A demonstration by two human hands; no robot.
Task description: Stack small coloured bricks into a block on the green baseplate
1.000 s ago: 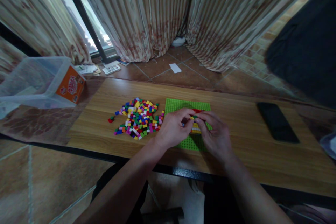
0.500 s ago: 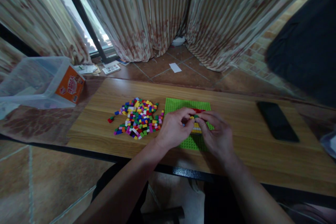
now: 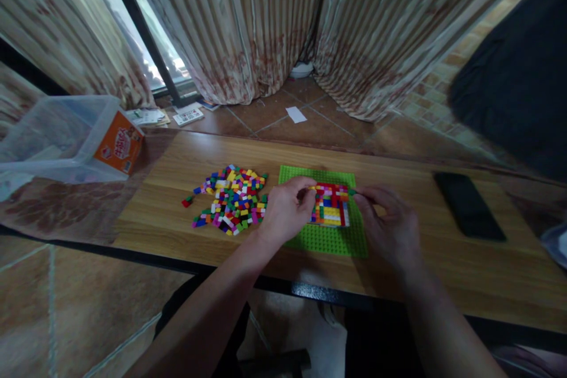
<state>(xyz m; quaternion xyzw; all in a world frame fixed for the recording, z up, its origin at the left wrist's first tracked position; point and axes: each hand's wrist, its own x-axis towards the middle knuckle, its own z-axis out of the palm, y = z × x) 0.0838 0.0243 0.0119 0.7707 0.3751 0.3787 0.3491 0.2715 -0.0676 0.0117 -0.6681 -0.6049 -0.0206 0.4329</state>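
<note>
On the green baseplate (image 3: pixel 328 240) lies a flat block of many-coloured toy bricks (image 3: pixel 332 212), red along its far edge with yellow near its middle. My left hand (image 3: pixel 287 209) is over the left part of the plate, thumb and forefinger pinched on a small yellow brick (image 3: pixel 312 188) at the block's far left corner. At the block's right side, my right hand (image 3: pixel 392 224) pinches a small green brick (image 3: pixel 352 192) between its fingertips. My left hand hides part of the block's left side.
Left of the plate spreads a heap of loose bricks (image 3: pixel 239 198) on the wooden table (image 3: pixel 159 207). A black phone (image 3: pixel 468 205) lies at the right. Beyond the table's left end stands a clear plastic bin (image 3: pixel 66 136) with an orange label.
My hands, together over the brick block before, have moved apart. The right went rightward with the green brick, the left slightly leftward with the yellow one, uncovering the block.
</note>
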